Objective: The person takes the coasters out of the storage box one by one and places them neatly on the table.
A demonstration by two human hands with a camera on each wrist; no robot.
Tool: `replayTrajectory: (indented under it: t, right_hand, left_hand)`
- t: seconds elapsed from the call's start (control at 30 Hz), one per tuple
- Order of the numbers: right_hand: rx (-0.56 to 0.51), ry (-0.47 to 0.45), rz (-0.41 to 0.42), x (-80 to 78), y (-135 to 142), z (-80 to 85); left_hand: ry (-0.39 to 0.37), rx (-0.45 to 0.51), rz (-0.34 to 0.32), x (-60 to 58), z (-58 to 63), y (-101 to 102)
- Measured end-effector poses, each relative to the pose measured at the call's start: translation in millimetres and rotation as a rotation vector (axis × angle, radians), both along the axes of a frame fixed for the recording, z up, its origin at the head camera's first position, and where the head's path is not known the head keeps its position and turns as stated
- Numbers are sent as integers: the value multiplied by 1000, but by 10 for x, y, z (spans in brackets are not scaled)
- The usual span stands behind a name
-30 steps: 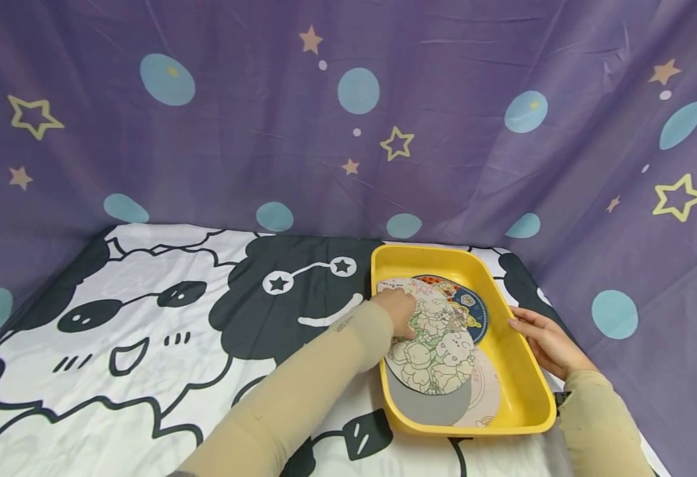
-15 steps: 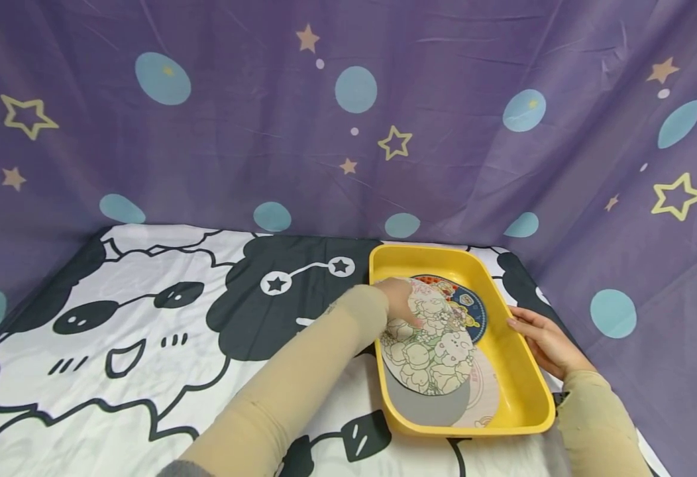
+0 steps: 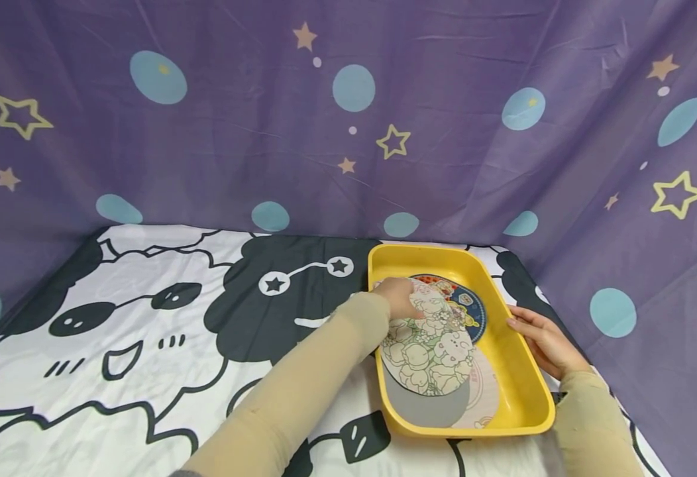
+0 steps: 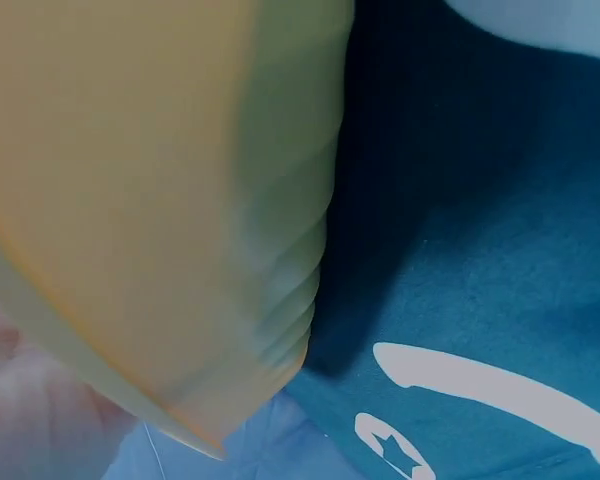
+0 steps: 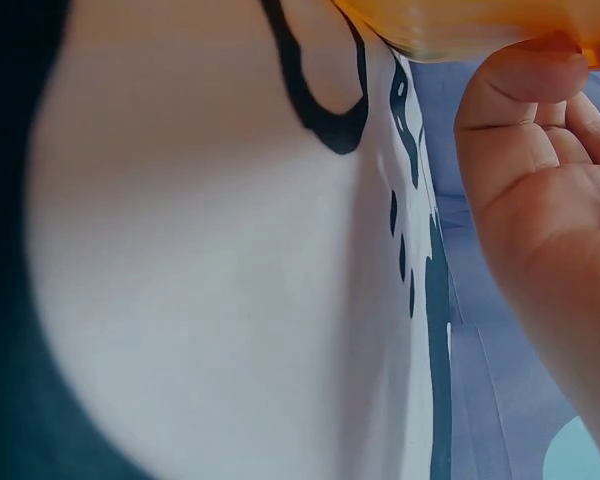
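In the head view, a yellow plastic tray (image 3: 524, 397) holds several flat round printed discs. The topmost one, a pale disc with cartoon line drawings (image 3: 432, 361), leans toward the tray's left wall. My left hand (image 3: 399, 296) reaches over that wall and grips this disc near its upper left edge; some fingers are hidden. In the left wrist view, the tray's outer wall (image 4: 160, 200) covers most of the hand. My right hand (image 3: 548, 341) holds the tray's right rim. The right wrist view has its thumb (image 5: 530, 75) against the yellow edge, other fingers behind.
Beneath the pale disc lie a blue and red printed disc (image 3: 475, 306), a grey disc (image 3: 428, 405) and a pink disc (image 3: 487, 391). The tray stands on a black-and-white cartoon cloth (image 3: 163, 391). A purple curtain (image 3: 235, 132) with stars hangs behind and at the right.
My left hand has shifted slightly on the pale disc, its fingers spreading further right over the print. The right hand stays at the tray's rim. The head view has turned slightly.
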State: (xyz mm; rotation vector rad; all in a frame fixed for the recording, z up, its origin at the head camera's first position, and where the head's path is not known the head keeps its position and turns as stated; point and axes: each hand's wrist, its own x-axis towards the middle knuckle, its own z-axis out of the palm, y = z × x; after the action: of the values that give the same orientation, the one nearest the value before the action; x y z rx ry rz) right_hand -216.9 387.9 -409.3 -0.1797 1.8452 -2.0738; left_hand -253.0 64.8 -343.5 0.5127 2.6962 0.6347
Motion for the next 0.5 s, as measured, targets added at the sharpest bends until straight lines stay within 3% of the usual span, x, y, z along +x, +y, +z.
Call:
replayTrajectory:
  t: [0.5]
  right_hand:
    - [-19, 31, 4, -12, 1, -30]
  left_hand:
    - [-29, 105, 57, -56, -56, -38]
